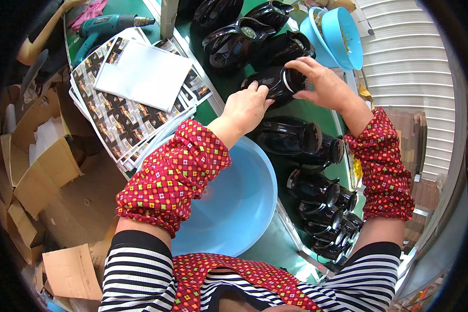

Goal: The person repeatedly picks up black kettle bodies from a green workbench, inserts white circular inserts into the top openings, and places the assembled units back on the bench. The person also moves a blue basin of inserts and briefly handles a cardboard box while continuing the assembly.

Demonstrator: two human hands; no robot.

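Left hand [247, 106] and right hand [322, 83] gripping black jug [275, 82], blue basin [244, 203] (apparently empty) below

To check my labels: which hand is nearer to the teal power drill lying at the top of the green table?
Left. The left hand rests on a glossy black jug, closer to the teal power drill; the right hand is farther away.

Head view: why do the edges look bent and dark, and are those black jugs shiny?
Head view: fisheye lens bows the green table edge and blackens the corners; the black jug between both hands shows bright glare streaks; focus is sharp centrally.
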